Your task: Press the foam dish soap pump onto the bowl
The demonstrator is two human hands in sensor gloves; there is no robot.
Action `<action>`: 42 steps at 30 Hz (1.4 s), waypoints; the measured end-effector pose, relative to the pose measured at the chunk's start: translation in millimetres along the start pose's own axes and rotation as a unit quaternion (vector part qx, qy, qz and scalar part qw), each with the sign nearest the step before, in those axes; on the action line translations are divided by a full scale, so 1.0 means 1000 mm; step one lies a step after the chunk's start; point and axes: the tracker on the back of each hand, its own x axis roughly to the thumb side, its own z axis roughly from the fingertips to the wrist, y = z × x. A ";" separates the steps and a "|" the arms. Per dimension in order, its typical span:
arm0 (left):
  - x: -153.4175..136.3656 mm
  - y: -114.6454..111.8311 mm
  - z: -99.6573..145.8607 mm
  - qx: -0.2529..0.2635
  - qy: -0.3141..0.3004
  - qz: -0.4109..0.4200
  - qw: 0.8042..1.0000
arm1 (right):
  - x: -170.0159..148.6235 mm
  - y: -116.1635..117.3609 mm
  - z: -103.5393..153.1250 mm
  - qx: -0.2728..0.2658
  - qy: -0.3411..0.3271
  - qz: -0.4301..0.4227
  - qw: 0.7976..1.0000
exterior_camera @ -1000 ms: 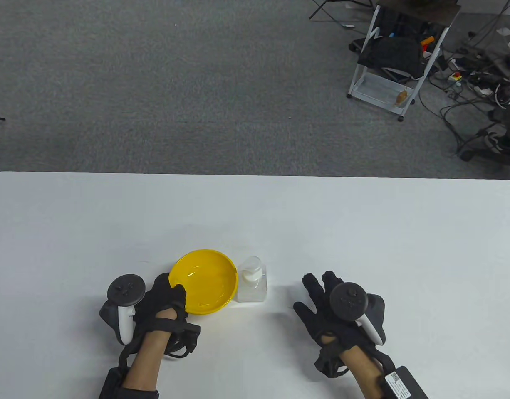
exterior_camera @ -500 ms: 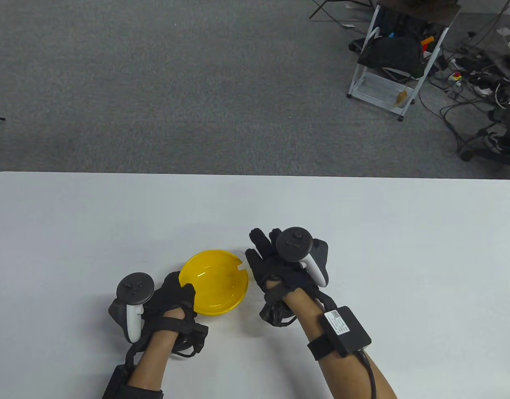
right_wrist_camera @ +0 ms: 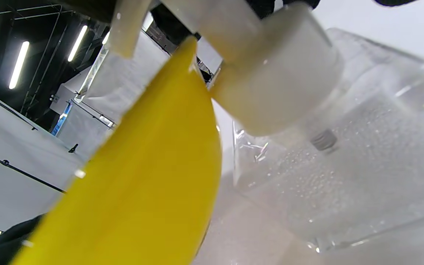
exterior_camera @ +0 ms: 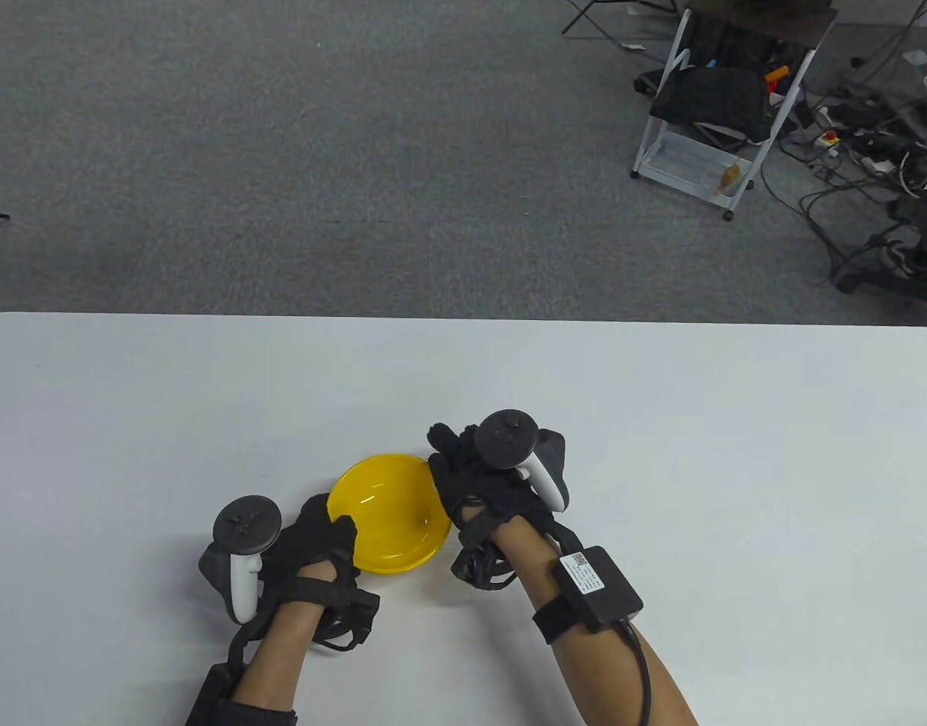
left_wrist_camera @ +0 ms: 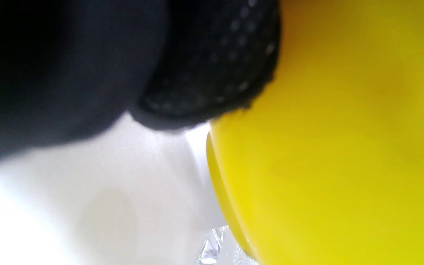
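Note:
A yellow bowl (exterior_camera: 388, 522) sits on the white table (exterior_camera: 660, 423) near the front. My left hand (exterior_camera: 331, 528) grips its left rim, thumb over the edge; the left wrist view shows a gloved finger (left_wrist_camera: 212, 55) against the bowl's wall (left_wrist_camera: 344, 147). My right hand (exterior_camera: 452, 454) lies over the foam soap bottle at the bowl's right edge and hides it in the table view. In the right wrist view the clear bottle (right_wrist_camera: 344, 165) stands beside the bowl (right_wrist_camera: 142, 184), with its white pump (right_wrist_camera: 282, 73) under my hand and the spout (right_wrist_camera: 127, 25) over the rim.
The table's far edge (exterior_camera: 463, 319) borders grey carpet. A white cart (exterior_camera: 705, 136) and loose cables (exterior_camera: 864, 166) stand on the floor at the back right, off the table.
My right hand has moved from the table's right side to the soap bottle and now covers it, shifting slightly left and down over the pump. My left hand keeps its hold on the bowl.

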 end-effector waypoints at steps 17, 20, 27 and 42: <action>0.000 -0.001 0.000 -0.003 -0.001 -0.002 1.000 | -0.011 0.007 -0.003 -0.011 -0.023 -0.005 1.000; 0.000 -0.001 0.000 -0.003 -0.001 -0.002 1.000 | -0.012 0.006 -0.002 0.002 -0.021 -0.020 1.000; -0.002 -0.001 -0.001 -0.008 0.001 -0.001 1.000 | -0.008 -0.003 0.002 0.016 -0.026 -0.044 0.999; -0.003 -0.001 -0.001 -0.010 -0.001 0.003 1.000 | -0.016 0.002 0.000 0.010 -0.060 -0.068 0.996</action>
